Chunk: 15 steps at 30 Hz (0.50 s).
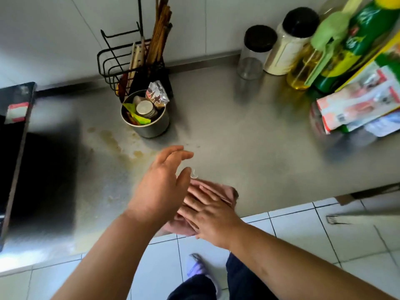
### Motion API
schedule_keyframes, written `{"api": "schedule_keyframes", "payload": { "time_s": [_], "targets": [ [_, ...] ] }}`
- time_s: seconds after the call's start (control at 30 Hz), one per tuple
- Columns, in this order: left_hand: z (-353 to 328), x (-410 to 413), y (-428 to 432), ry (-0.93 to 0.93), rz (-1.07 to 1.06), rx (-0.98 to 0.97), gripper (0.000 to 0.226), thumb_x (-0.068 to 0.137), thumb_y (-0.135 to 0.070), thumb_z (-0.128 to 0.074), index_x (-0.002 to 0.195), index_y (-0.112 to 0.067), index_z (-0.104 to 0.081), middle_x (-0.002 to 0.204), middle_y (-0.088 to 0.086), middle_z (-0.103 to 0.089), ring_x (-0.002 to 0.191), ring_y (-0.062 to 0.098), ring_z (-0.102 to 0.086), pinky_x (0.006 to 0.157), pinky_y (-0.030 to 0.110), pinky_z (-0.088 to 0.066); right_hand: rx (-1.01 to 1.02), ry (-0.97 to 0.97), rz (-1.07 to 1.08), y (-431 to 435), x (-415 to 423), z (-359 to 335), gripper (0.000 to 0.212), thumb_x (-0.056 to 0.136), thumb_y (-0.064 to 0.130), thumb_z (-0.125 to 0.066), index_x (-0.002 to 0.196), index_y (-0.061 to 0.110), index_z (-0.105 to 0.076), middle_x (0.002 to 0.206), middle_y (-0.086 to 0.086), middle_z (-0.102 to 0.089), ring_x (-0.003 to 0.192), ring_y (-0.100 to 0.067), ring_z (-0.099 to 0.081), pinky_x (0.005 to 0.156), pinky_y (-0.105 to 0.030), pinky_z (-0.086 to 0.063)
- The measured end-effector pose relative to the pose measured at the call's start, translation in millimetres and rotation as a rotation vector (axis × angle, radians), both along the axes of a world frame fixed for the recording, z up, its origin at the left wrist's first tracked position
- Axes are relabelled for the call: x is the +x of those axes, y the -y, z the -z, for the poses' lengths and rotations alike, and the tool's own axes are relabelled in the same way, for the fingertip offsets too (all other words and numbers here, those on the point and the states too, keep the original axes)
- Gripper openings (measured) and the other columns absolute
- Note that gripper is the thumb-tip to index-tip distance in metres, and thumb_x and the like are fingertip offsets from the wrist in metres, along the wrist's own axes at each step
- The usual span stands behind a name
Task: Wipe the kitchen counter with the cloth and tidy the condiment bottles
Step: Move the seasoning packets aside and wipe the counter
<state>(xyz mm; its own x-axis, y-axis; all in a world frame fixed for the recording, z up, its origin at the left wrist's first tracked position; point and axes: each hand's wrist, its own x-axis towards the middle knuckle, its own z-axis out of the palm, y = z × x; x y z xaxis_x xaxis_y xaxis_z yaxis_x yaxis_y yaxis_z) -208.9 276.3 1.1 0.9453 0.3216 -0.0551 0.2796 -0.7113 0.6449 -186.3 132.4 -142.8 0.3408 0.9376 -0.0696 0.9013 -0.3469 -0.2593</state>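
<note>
Fingers (201,192) of the right hand (213,220) lie flat on the pink cloth (229,190); left hand (161,187) hovers loose-fingered; bottle labels (359,40) blurred.

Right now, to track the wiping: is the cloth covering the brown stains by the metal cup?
No, the cloth lies under the right hand, apart from the bare stains.

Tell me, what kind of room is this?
Probably a kitchen. There is a steel counter with chopsticks standing in a wire rack, a bottle of yellow cooking oil beside black-lidded jars, and a right hand pressing a pink cloth flat.
</note>
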Motion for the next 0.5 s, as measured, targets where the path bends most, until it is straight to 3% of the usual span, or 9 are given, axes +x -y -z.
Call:
{"api": "schedule_keyframes", "payload": {
  "time_s": [0.07, 0.13, 0.2, 0.27, 0.4, 0.5],
  "targets": [
    [3, 11, 14, -0.010, 0.009, -0.015, 0.032, 0.088, -0.015, -0.059, 0.119, -0.023, -0.062, 0.136, -0.006, -0.050, 0.114, 0.012, -0.054, 0.094, 0.029, -0.044, 0.032, 0.037, 0.063, 35, 17, 2, 0.062, 0.096, 0.040, -0.042, 0.152, 0.035, -0.018, 0.161, 0.004, -0.016, 0.150, -0.024, -0.005, 0.119, -0.044, -0.015],
    [6, 27, 33, -0.020, 0.023, -0.030, 0.031, 0.088, -0.018, -0.060, 0.119, -0.025, -0.061, 0.136, -0.007, -0.050, 0.111, 0.012, -0.055, 0.093, 0.028, -0.045, -0.029, 0.015, 0.101, 74, 42, 1, 0.064, 0.093, 0.045, -0.043, 0.152, 0.035, -0.021, 0.161, 0.005, -0.018, 0.150, -0.023, -0.009, 0.117, -0.044, -0.020],
    [7, 41, 50, -0.028, 0.032, -0.028, 0.031, 0.088, -0.020, -0.060, 0.118, -0.025, -0.062, 0.136, -0.005, -0.050, 0.113, 0.016, -0.056, 0.095, 0.033, -0.046, -0.133, 0.009, 0.095, 109, 67, 0, 0.088, 0.077, 0.062, -0.052, 0.153, 0.033, -0.019, 0.162, 0.005, -0.012, 0.150, -0.022, -0.004, 0.119, -0.044, -0.013],
    [10, 54, 64, -0.033, 0.039, -0.025, 0.031, 0.087, -0.019, -0.061, 0.118, -0.024, -0.062, 0.135, -0.004, -0.051, 0.114, 0.018, -0.056, 0.097, 0.035, -0.046, -0.234, 0.000, 0.109, 143, 92, -6, 0.105, 0.068, 0.078, -0.048, 0.154, 0.033, -0.009, 0.163, 0.006, 0.000, 0.149, -0.019, 0.007, 0.120, -0.039, 0.002],
    [15, 70, 79, -0.048, 0.038, -0.035, 0.032, 0.088, -0.022, -0.061, 0.120, -0.026, -0.061, 0.137, -0.004, -0.049, 0.113, 0.015, -0.055, 0.098, 0.036, -0.045, -0.211, -0.025, 0.359, 196, 142, -21, 0.087, 0.078, 0.080, -0.023, 0.148, 0.036, 0.003, 0.161, 0.007, 0.000, 0.150, -0.017, 0.005, 0.120, -0.034, 0.004],
    [17, 73, 78, -0.046, -0.007, -0.051, 0.031, 0.088, -0.024, -0.060, 0.119, -0.028, -0.060, 0.136, -0.006, -0.049, 0.109, 0.014, -0.057, 0.096, 0.034, -0.046, -0.225, 0.011, 0.562, 199, 179, -24, 0.088, 0.080, 0.080, -0.009, 0.148, 0.029, 0.011, 0.159, 0.001, 0.014, 0.147, -0.016, 0.015, 0.118, -0.031, 0.013]
  ]
}}
